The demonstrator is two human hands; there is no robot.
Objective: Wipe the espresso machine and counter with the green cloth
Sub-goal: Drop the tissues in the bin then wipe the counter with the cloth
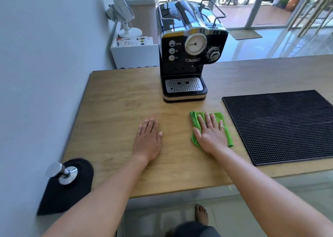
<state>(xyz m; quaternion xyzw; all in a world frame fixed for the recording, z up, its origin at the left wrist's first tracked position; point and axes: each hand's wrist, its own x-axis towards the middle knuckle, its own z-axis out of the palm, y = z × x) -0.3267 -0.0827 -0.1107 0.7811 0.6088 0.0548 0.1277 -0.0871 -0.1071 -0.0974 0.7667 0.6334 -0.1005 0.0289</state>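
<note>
Green and folded flat, the cloth [195, 119] lies on the wooden bench [117, 101]. It sits near the middle, in front of the machine [191, 47] and slightly to its right, just left of a black ribbed mat [281, 125].

The right grip [210, 132], a bare hand, lies palm down on the cloth. Its fingers are straight and a little spread, pressing the cloth to the wood. Green shows past the fingertips and along both sides of the hand. The left grip [147, 137] rests flat on bare wood to the left of the cloth and apart from it, with its fingers straight and close together, holding nothing.

The machine stands farther back, black with chrome trim. Its front has a round gauge, three buttons to the left of the gauge and a knob to the right. A perforated metal drip tray [183, 85] sits at its base on the near side.

At the near left, by the pale wall, a metal tamper [63, 172] stands upright on a black pad [72, 195]. Beyond the far left end of the bench, a white fan [122, 11] stands on a white box [135, 58]. A bare foot [201, 214] shows on the tiled floor below the near edge.
</note>
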